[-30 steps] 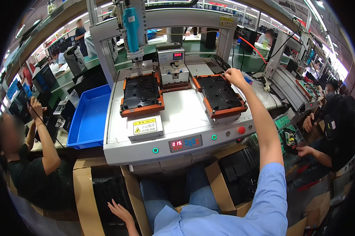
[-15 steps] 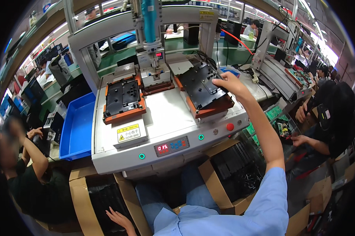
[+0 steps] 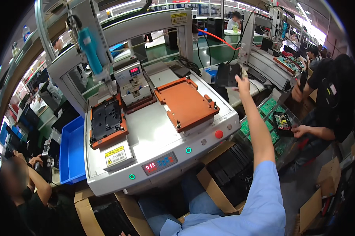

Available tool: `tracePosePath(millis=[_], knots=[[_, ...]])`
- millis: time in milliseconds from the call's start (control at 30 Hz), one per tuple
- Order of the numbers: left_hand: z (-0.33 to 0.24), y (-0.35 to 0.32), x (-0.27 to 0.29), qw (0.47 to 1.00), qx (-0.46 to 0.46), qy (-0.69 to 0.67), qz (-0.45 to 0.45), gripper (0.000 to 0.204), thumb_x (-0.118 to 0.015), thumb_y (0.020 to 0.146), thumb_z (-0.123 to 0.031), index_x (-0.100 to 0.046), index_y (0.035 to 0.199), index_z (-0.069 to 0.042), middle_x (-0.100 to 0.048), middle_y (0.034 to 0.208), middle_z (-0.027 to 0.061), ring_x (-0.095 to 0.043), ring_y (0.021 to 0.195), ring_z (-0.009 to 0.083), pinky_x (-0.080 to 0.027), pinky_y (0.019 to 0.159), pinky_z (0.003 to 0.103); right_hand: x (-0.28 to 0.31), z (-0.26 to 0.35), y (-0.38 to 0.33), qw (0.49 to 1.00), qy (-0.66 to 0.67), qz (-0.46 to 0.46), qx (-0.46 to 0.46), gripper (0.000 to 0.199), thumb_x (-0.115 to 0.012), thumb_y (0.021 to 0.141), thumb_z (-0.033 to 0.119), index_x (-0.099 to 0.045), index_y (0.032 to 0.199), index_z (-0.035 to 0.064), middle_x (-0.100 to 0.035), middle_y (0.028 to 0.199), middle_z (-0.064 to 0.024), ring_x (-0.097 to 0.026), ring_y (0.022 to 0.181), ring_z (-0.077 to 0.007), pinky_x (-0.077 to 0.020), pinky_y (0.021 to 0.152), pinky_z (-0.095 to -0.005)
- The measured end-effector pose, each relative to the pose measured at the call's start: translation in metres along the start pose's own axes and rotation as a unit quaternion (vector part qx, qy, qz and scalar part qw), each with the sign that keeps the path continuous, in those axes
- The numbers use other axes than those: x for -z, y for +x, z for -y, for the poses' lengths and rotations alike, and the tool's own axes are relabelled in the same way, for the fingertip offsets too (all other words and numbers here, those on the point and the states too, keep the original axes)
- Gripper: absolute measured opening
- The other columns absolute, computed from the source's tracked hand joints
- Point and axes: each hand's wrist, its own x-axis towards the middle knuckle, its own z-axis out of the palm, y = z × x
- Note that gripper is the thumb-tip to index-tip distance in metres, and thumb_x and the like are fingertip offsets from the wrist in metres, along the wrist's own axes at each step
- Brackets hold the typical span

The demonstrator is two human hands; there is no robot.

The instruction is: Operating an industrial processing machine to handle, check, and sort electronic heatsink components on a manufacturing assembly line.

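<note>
A worker seated at a white automatic screw-fastening machine point(image 3: 146, 133) stretches the right hand point(image 3: 242, 83) out past the machine's right side, fingers point(image 3: 240, 77) closed on the lower edge of a flat black plastic panel point(image 3: 227, 74) held upright in the air above the neighbouring conveyor line point(image 3: 271, 70). The left hand is out of view at the lower edge of the frame, so its grip cannot be told.

On the machine, the right orange fixture plate point(image 3: 185, 103) lies bare, while the left orange fixture plate point(image 3: 106, 122) carries a black part seated in its recess. A blue screwdriver head point(image 3: 90, 49) hangs over the left side, well apart from the reaching arm.

Held only by one edge at full reach, the panel looks likely to swing or slip. It would be wise to keep the fingers pinched firmly, carry the panel level and clear of the grey gantry post point(image 3: 187, 39) and the red cable point(image 3: 220, 39), and set it down flat rather than dropping it.

A blue plastic bin point(image 3: 71, 153) stands against the machine's left flank, green circuit boards point(image 3: 267, 108) lie to the right, and co-workers sit at stations on both sides.
</note>
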Motion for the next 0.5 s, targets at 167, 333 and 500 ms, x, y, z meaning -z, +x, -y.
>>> tracePosePath(millis=[167,333,500], knots=[[-0.013,0.001,0.012,0.993,0.091,-0.078,-0.007,0.028,-0.058,0.093,-0.011,-0.060,0.115,0.006,-0.061,0.114,0.0227,-0.056,0.107,0.0369,-0.044,0.097,0.041,0.032,-0.098,0.025,0.983,-0.092,0.105,-0.119,0.042,-0.070,0.080,0.042,-0.066,0.093,0.0019,-0.060,0.073,-0.0037,-0.056,0.058,-0.0172,-0.0393,0.041,-0.0289],[0.035,-0.040,0.010,0.936,0.345,-0.063,0.021,0.042,-0.052,0.096,-0.016,-0.045,0.134,0.001,-0.043,0.136,0.0227,-0.043,0.125,0.0364,-0.036,0.104,0.043,-0.001,-0.174,0.013,0.959,-0.031,0.239,-0.151,0.055,-0.063,0.084,0.052,-0.064,0.114,0.0063,-0.066,0.097,-0.0060,-0.061,0.086,-0.0260,-0.0473,0.068,-0.0373],[0.031,-0.016,-0.035,0.650,0.606,-0.448,-0.096,0.057,-0.064,0.090,-0.017,-0.036,0.138,-0.003,-0.053,0.119,0.0154,-0.060,0.093,0.0255,-0.052,0.083,0.040,-0.002,-0.278,0.126,0.675,-0.532,0.366,0.356,0.040,-0.032,0.102,0.025,-0.051,0.126,-0.0009,-0.055,0.124,-0.0239,-0.051,0.115,-0.0384,-0.0394,0.100,-0.0436]])
